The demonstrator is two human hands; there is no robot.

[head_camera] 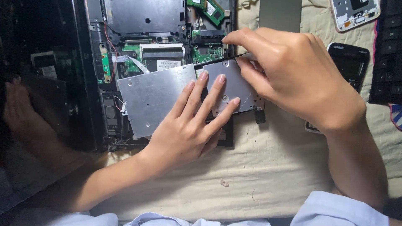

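An opened laptop base (138, 25) lies upside down with green circuit boards exposed. A flat silver optical drive (155, 98) sticks out of its side, tilted. My left hand (190, 125) lies flat on the drive, fingers spread and pressing on its metal cover. My right hand (289, 75) grips the drive's far right edge, near a thin black strip (217, 60) that runs along the drive's upper edge. Whether the right fingers pinch the strip or the drive's edge is hard to tell.
The laptop's glossy dark screen (37, 104) lies open at left and mirrors my arm. A black calculator (349, 62), a white phone frame (356, 14) and a black keyboard (387, 50) lie at right on the beige cloth (259, 167).
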